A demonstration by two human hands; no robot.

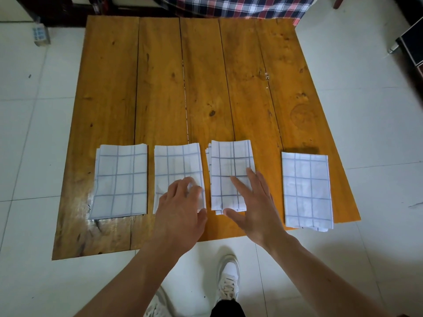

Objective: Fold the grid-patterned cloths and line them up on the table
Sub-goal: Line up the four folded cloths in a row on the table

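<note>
Your open left hand (180,202) and right hand (251,202) lay flat, aligning two folded white grid-patterned cloths (231,172); next, close the row's gap.

"What is sitting on the floor?"

"A big wooden table (160,88), made of long yellow-brown boards. Light is shining on its near left corner. The floor (34,133) is showing white tiles all around it."

"What is lying behind the table?"

"A checked blanket (240,5) in red, white and dark blue is hanging at the top. A small blue and white box (40,35) is sitting at the far left, and dark furniture (412,42) is standing at the right edge."
</note>
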